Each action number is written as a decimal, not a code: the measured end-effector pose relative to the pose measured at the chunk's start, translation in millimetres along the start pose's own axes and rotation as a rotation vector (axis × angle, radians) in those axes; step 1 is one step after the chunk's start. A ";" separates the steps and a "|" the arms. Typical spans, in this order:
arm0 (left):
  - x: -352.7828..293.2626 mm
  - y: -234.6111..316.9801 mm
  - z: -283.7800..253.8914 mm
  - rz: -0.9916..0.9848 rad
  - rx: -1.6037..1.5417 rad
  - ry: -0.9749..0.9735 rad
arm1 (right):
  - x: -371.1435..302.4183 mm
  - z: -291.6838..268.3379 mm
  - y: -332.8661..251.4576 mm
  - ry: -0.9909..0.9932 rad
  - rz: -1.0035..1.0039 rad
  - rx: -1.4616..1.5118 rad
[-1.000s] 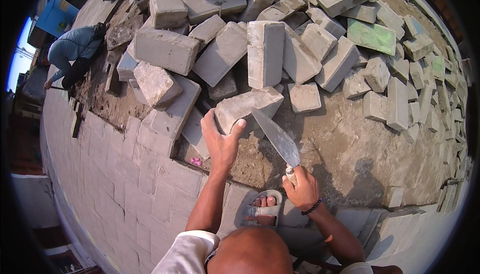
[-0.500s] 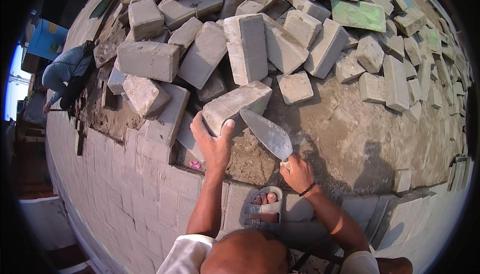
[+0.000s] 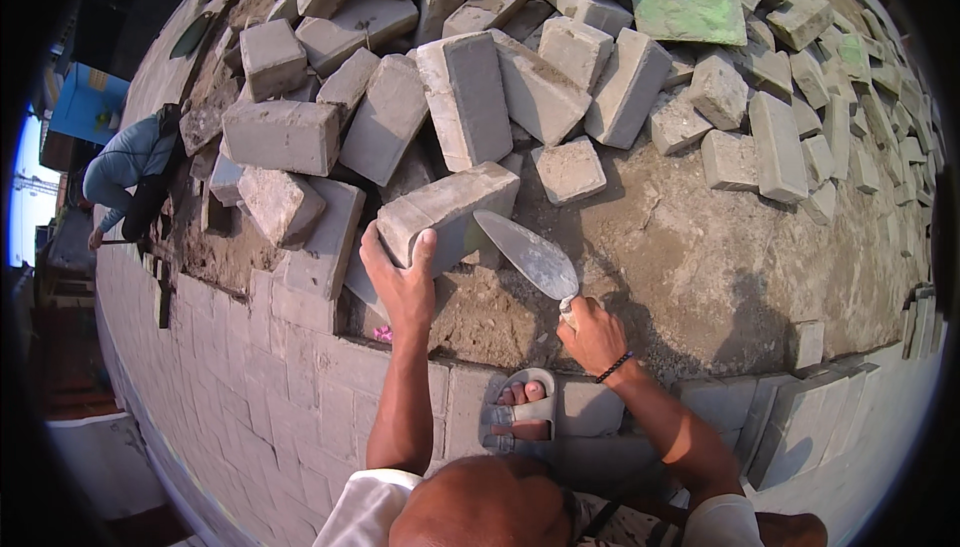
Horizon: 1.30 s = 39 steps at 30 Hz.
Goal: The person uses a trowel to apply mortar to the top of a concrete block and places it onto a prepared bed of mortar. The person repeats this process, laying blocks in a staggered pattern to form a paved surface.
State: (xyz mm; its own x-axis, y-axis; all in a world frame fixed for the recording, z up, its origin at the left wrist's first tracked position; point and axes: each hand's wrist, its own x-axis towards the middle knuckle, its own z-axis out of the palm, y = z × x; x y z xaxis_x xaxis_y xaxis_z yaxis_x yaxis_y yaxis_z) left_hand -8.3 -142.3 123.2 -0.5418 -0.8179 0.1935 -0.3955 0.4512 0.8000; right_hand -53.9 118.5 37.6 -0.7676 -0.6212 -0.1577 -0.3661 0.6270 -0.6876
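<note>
Sunlit bare soil (image 3: 680, 267) fills the right of the frame, and grey paving (image 3: 250, 377) covers the lower left. Near the centre, the left hand (image 3: 400, 285), thumb spread from its fingers, clasps the near end of a grey block (image 3: 445, 205) that slants up toward the right; I cannot tell whether it is clear of the ground. Right of it, the right hand (image 3: 593, 335) has its fingers curled round the handle of a trowel (image 3: 528, 255), the blade pointing up and left. Between the forearms, at lower centre, is a sandal (image 3: 537, 409). Loose blocks (image 3: 465, 97) crowd the top, one green-faced block (image 3: 690, 15) among them at upper right. At far left, a co-worker (image 3: 130, 172) in blue bends low.
</note>
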 end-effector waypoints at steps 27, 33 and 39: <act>7.8 50.8 -8.3 0.521 0.307 -0.364 | -20.2 -31.9 -70.9 -0.099 0.078 0.628; -64.5 -4.2 31.0 0.246 -0.048 0.056 | -25.8 -16.5 -71.9 -0.178 0.271 0.697; -73.0 15.5 80.4 0.113 -0.105 0.168 | -17.9 -53.4 -52.6 -0.177 0.213 0.376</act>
State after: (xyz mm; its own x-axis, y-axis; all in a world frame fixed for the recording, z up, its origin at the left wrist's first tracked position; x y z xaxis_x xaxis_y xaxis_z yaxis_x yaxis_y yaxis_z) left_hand -34.5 -47.0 75.8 -0.4435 -0.8161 0.3705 -0.2546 0.5111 0.8209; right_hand -49.0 121.8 114.4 -0.6913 -0.5881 -0.4198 0.0311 0.5562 -0.8305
